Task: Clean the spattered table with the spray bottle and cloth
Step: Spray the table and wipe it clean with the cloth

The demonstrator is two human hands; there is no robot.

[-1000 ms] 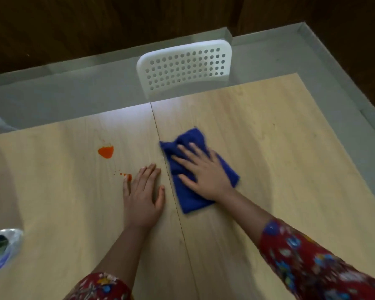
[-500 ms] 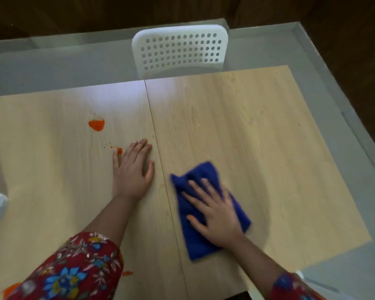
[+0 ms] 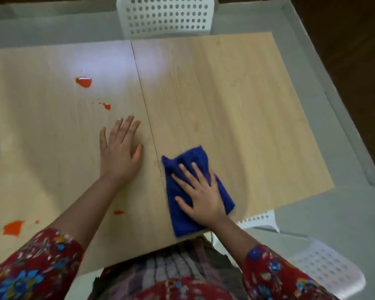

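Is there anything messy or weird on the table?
Yes. Orange spatters dot the left half of the table, with more near its front edge. The right hand presses the blue cloth on the right half, away from them.

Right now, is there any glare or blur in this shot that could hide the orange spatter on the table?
In the head view, a bright glare patch washes out the wood near the far edge, beside the largest orange splat, which still reads clearly. The blue cloth looks slightly soft under the right hand. The wide lens bends the table edges.
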